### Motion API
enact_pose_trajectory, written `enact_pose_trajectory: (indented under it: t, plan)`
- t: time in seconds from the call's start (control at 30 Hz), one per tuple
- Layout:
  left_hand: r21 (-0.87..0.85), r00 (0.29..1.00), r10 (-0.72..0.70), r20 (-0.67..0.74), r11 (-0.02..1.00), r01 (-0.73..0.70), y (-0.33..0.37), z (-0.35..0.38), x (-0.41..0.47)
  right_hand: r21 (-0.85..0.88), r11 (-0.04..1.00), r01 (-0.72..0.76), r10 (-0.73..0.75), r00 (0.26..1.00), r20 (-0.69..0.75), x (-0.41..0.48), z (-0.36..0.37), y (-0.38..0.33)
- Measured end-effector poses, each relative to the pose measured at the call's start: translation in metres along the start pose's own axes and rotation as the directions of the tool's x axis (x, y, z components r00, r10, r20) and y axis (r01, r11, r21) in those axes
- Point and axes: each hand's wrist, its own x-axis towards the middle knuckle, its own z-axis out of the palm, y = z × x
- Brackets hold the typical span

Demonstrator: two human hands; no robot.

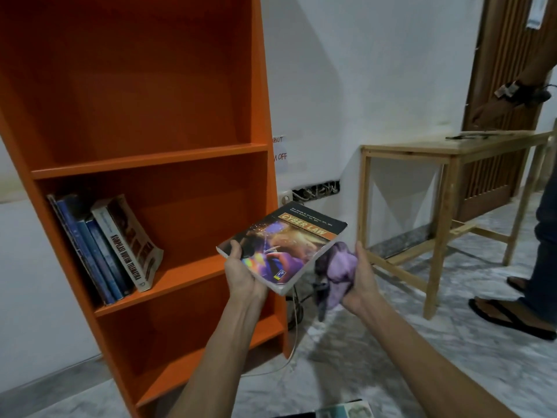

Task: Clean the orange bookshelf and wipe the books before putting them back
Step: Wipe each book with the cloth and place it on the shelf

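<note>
The orange bookshelf (144, 158) stands at the left against the white wall. Several books (108, 245) lean on its middle shelf at the left side. My left hand (241, 273) grips a colourful "Cyber Law" book (286, 239) from below, thumb on the cover, in front of the shelf's right edge. My right hand (358, 276) grips a bunched purple cloth (337, 267) pressed against the book's right page edge.
A wooden table (446, 182) stands to the right by a brown door (506, 86). Another person's arm (512, 95) and sandalled foot (509, 315) are at the far right. Cables (297, 309) trail on the floor beside the shelf. Another book (346, 411) lies at the bottom edge.
</note>
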Motion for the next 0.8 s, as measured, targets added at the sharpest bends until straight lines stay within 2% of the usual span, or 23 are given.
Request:
enact_pose_trajectory:
  t: [0.07,0.23,0.33,0.4,0.5,0.63,0.7,0.77,0.8]
  plan:
    - [0.029,0.997,0.003,0.077,1.0,-0.005,-0.004,0.01,-0.003,0.076,0.997,0.029,-0.039,0.992,0.121,-0.012,0.032,0.002]
    - [0.107,0.994,-0.002,0.107,0.994,-0.01,0.008,-0.011,0.002,0.032,0.999,0.036,-0.039,0.994,0.106,-0.01,0.056,-0.001]
    - [0.131,0.981,-0.116,0.158,0.987,0.095,0.032,-0.029,0.003,-0.019,0.997,0.068,-0.065,0.985,0.159,-0.014,0.049,-0.014]
    - [0.207,0.968,-0.186,0.168,0.967,0.15,0.044,-0.032,0.008,-0.061,0.994,0.09,-0.075,0.973,0.217,-0.014,0.046,-0.022]
    - [0.423,0.96,-0.245,0.139,0.891,0.166,0.055,-0.016,0.005,-0.12,0.985,0.123,-0.087,0.959,0.27,-0.01,0.049,-0.03]
    - [0.61,0.978,-0.177,0.114,0.789,0.072,0.06,0.009,0.005,-0.248,0.958,0.142,-0.055,0.943,0.327,-0.014,0.062,-0.04]
    - [0.628,0.976,-0.207,0.069,0.769,0.118,0.063,0.015,0.008,-0.343,0.929,0.143,-0.027,0.947,0.321,-0.02,0.068,-0.046]
    - [0.631,0.982,-0.187,0.015,0.764,0.135,0.067,0.016,0.015,-0.514,0.84,0.174,-0.034,0.962,0.27,-0.024,0.075,-0.05]
    - [0.631,0.988,-0.154,-0.002,0.767,0.121,0.069,0.016,0.018,-0.622,0.75,0.223,-0.098,0.968,0.23,-0.023,0.077,-0.051]
